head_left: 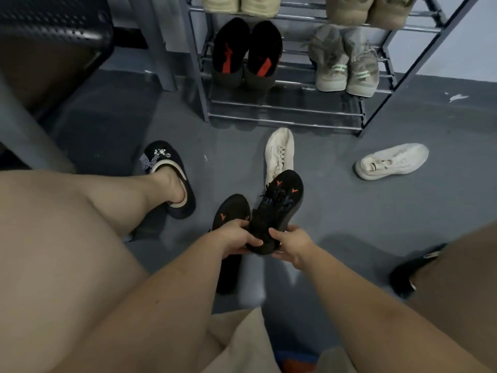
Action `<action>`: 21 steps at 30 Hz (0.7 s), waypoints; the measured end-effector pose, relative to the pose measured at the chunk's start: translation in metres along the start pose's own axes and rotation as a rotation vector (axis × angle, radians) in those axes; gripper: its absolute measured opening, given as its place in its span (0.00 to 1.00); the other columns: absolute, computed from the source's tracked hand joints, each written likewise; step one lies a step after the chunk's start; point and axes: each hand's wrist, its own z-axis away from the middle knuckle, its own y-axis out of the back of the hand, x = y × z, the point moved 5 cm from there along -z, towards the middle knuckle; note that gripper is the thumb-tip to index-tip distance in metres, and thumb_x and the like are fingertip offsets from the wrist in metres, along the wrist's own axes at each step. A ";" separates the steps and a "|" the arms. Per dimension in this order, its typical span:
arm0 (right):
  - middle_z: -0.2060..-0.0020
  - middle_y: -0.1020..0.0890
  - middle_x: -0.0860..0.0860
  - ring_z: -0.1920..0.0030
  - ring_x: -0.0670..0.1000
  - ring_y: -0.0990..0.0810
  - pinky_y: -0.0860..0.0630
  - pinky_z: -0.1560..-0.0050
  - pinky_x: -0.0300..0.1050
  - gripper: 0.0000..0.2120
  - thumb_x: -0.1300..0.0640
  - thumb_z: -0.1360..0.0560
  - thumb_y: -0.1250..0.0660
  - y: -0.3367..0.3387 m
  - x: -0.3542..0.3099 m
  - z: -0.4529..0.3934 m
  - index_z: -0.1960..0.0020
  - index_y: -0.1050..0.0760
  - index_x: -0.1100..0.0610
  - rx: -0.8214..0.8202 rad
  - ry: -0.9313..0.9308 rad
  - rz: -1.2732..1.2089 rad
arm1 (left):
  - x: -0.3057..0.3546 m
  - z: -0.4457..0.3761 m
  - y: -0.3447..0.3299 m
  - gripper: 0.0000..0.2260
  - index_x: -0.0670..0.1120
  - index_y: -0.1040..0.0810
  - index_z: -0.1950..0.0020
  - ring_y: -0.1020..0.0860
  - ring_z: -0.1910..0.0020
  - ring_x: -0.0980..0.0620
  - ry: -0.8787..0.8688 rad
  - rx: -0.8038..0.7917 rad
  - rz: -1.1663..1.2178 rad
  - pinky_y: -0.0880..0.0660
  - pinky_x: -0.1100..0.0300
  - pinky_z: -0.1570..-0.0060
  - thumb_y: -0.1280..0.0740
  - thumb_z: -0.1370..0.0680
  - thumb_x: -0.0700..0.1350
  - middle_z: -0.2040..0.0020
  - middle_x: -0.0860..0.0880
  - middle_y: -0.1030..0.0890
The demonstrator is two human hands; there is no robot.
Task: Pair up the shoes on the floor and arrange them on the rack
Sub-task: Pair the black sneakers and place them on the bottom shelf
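- Grey floor [336, 211] stretches ahead of me, with the rack [285, 114] standing at its far side; the rack's lowest shelf looks bare, while the shelf above it carries a black pair [246, 53] and a grey pair [347, 65].
- My left hand [236, 235] is clamped on the heel of one black shoe [230, 211], which lies low, toe pointing away towards the rack.
- My right hand [291, 244] is closed on the heel of the second black shoe [279, 205], lifted and tilted, toe up and away to the right.
- Both shoes run lengthwise from my hands straight towards the rack, heels nearest me, side by side and touching near the heels.
- I judge the next move is a forward carry to the bare shelf, toes leading; the right shoe is nearer.
- One white shoe [279, 154] lies just beyond the black toes, in the way; its mate [392, 161] lies well apart to the right.
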 end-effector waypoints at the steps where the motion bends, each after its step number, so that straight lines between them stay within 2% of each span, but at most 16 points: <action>1: 0.44 0.23 0.60 0.43 0.61 0.21 0.22 0.75 0.40 0.18 0.64 0.22 0.36 -0.002 0.002 -0.004 0.35 0.34 0.63 -0.003 -0.017 -0.012 | -0.004 0.000 0.005 0.22 0.45 0.27 0.33 0.23 0.43 0.49 0.005 0.025 0.023 0.25 0.58 0.47 0.30 0.27 0.36 0.40 0.46 0.22; 3: 0.41 0.23 0.60 0.44 0.61 0.22 0.22 0.74 0.42 0.19 0.66 0.22 0.36 -0.002 0.007 -0.011 0.33 0.35 0.63 0.003 -0.042 0.011 | -0.016 -0.006 0.026 0.25 0.46 0.29 0.31 0.27 0.37 0.45 0.012 0.176 0.087 0.30 0.55 0.39 0.28 0.27 0.42 0.35 0.46 0.25; 5: 0.40 0.24 0.60 0.47 0.59 0.23 0.23 0.72 0.43 0.21 0.68 0.23 0.37 0.004 0.013 -0.018 0.32 0.36 0.63 0.027 -0.040 0.079 | -0.031 -0.014 0.048 0.30 0.43 0.33 0.28 0.27 0.36 0.41 0.043 0.342 0.112 0.31 0.49 0.34 0.27 0.28 0.45 0.33 0.42 0.27; 7: 0.41 0.24 0.60 0.45 0.60 0.23 0.22 0.63 0.48 0.22 0.70 0.23 0.37 0.013 0.021 -0.029 0.31 0.37 0.64 0.042 -0.035 0.126 | -0.044 -0.021 0.060 0.28 0.39 0.32 0.30 0.26 0.38 0.39 0.087 0.403 0.087 0.30 0.48 0.35 0.28 0.27 0.45 0.34 0.41 0.26; 9: 0.37 0.26 0.60 0.40 0.64 0.24 0.23 0.52 0.56 0.24 0.71 0.24 0.37 0.022 0.030 -0.040 0.30 0.37 0.62 0.054 -0.055 0.142 | -0.054 -0.029 0.062 0.26 0.37 0.32 0.31 0.26 0.37 0.39 0.133 0.417 0.090 0.30 0.50 0.36 0.29 0.26 0.44 0.35 0.40 0.25; 10: 0.36 0.26 0.61 0.39 0.64 0.25 0.24 0.51 0.57 0.25 0.72 0.24 0.37 0.025 0.034 -0.045 0.30 0.37 0.62 0.058 -0.062 0.144 | -0.059 -0.033 0.060 0.26 0.37 0.32 0.30 0.26 0.37 0.39 0.161 0.403 0.093 0.30 0.49 0.35 0.30 0.25 0.44 0.34 0.40 0.26; 14: 0.35 0.27 0.60 0.47 0.59 0.24 0.25 0.65 0.49 0.28 0.72 0.26 0.35 0.034 0.048 -0.061 0.30 0.38 0.60 0.022 -0.098 0.214 | -0.074 -0.042 0.044 0.30 0.38 0.36 0.27 0.29 0.34 0.39 0.282 0.312 0.122 0.32 0.48 0.33 0.32 0.24 0.50 0.31 0.40 0.29; 18: 0.34 0.28 0.60 0.47 0.59 0.25 0.26 0.67 0.47 0.30 0.72 0.27 0.34 0.041 0.067 -0.073 0.29 0.40 0.58 -0.018 -0.159 0.282 | -0.078 -0.048 0.047 0.30 0.39 0.37 0.27 0.32 0.31 0.42 0.344 0.261 0.080 0.35 0.54 0.34 0.32 0.24 0.52 0.29 0.42 0.32; 21: 0.35 0.28 0.60 0.47 0.59 0.26 0.26 0.67 0.47 0.31 0.72 0.27 0.34 0.039 0.074 -0.077 0.29 0.40 0.57 -0.037 -0.191 0.291 | -0.079 -0.049 0.051 0.32 0.41 0.37 0.27 0.33 0.30 0.44 0.373 0.208 0.032 0.36 0.54 0.33 0.31 0.25 0.53 0.28 0.44 0.32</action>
